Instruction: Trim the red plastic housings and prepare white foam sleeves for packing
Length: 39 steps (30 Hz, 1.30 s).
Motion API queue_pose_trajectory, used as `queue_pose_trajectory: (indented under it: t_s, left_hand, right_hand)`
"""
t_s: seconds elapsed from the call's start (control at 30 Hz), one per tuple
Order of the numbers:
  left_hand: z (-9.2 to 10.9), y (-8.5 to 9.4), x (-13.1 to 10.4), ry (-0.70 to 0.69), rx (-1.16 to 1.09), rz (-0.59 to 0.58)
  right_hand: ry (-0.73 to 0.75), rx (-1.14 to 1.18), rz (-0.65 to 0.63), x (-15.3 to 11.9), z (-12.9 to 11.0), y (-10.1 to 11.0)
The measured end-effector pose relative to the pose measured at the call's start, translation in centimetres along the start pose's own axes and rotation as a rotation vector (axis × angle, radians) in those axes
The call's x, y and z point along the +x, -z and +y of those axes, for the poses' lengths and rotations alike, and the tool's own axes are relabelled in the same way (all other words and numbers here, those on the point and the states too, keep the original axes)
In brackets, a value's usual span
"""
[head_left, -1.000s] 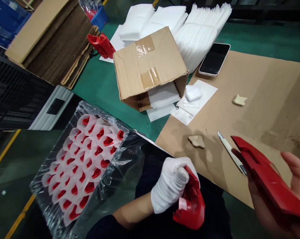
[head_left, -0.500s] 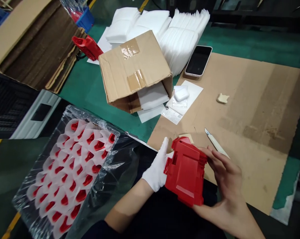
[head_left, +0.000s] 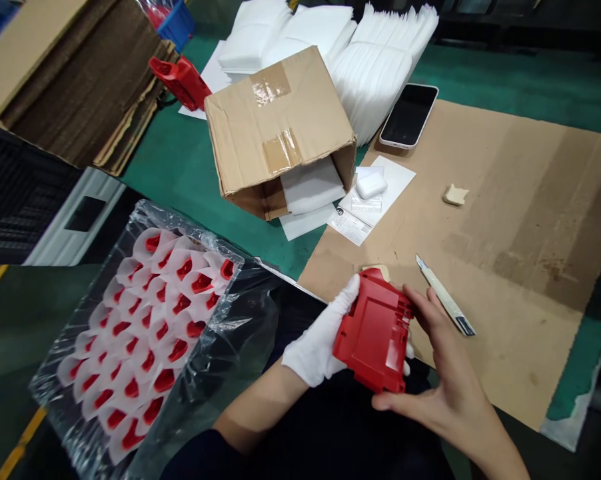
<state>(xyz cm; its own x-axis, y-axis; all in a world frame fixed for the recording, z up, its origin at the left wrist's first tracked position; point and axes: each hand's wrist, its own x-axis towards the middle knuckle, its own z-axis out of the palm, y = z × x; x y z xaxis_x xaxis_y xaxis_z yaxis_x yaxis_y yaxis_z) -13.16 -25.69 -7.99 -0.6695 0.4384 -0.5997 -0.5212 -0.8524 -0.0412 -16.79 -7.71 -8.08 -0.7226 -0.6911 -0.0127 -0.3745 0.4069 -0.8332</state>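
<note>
Red plastic housing (head_left: 375,330) held upright between both hands, just above the near edge of the cardboard sheet (head_left: 505,220) on the green table (head_left: 180,167). Left hand (head_left: 323,340), in a white glove, closed on the housing's left side, thumb raised along its upper left corner, fingers wrapped behind with a fingertip showing at the lower right. Right hand (head_left: 443,387), bare, grasping the housing from the right: fingers curled over its right edge, thumb pressed under its bottom right corner. Housing thus pinched between the two grips, flat ribbed face toward the camera, clear of the sheet as far as can be told.

Just right of the bare fingers, a utility knife (head_left: 445,297) flat on the cardboard sheet, blade pointing away. Behind the housing's top, a small tan scrap (head_left: 378,269), mostly hidden. Farther off on the sheet, another tan scrap (head_left: 455,195), a phone (head_left: 409,115) face up, and a white earbud case (head_left: 371,185) on white paper. Beyond these, an open cardboard box (head_left: 280,127) on its side with white foam sheets spilling out, and stacked foam bags (head_left: 380,60) behind it. To the left, a plastic-lined crate (head_left: 145,327) filled with foam-wrapped red parts. Another red part (head_left: 180,80) lying near the stacked corrugated cardboard (head_left: 80,80).
</note>
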Motion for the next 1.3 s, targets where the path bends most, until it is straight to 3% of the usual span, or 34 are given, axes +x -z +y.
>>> queue_pose_trajectory:
  t_s: [0.1, 0.53, 0.8, 0.93, 1.13, 1.3]
  left_hand:
    - [-0.4, 0.5, -0.2, 0.003, 0.057, -0.076]
    - [-0.9, -1.4, -0.6, -0.054, 0.125, 0.039]
    - [-0.2, -0.3, -0.5, -0.008, 0.083, -0.035]
    - [0.3, -0.8, -0.5, -0.061, 0.065, 0.022]
    - [0.6, -1.4, -0.6, -0.054, 0.006, 0.066]
    - [0.0, 0.2, -0.8, -0.037, 0.043, -0.081]
  right_hand:
    - [-0.016, 0.001, 0.016, 0.1, 0.1, 0.0]
    - [-0.176, 0.175, 0.053, -1.1, 0.9, -0.2]
    - [-0.039, 0.030, -0.036, -0.5, -0.1, 0.5]
    - [0.064, -0.009, -0.039, 0.1, -0.8, 0.5]
    - [0.050, 0.020, 0.003, 0.2, -0.7, 0.3]
    - [0.021, 0.054, 0.071, 0.1, -0.3, 0.1]
